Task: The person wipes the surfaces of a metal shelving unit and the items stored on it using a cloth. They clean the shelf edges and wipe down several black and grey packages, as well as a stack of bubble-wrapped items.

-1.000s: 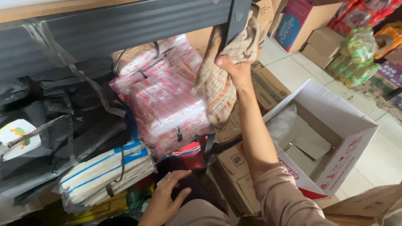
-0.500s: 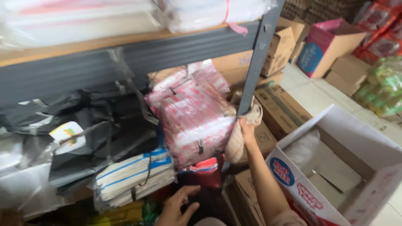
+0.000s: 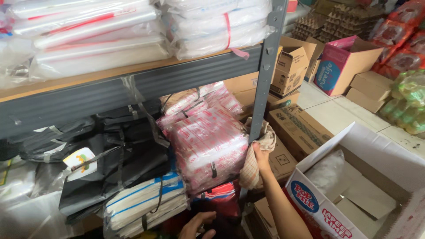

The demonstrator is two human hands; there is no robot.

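R hand (image 3: 260, 156) is raised, fingers curled shut in a grip, back of hand facing the camera, thumb side toward the left. R forearm runs bare from the wrist down and right to the bottom edge of the view, elbow out of frame, wrist approx. straight. L hand (image 3: 198, 225) sits low at the bottom edge, palm down, fingers spread and slightly bent, thumb out to the right; grip can't be told. L wrist is cut off by the frame.

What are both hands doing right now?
Right hand: closed on a checked cloth against the shelf post.
Left hand: open, holding nothing.
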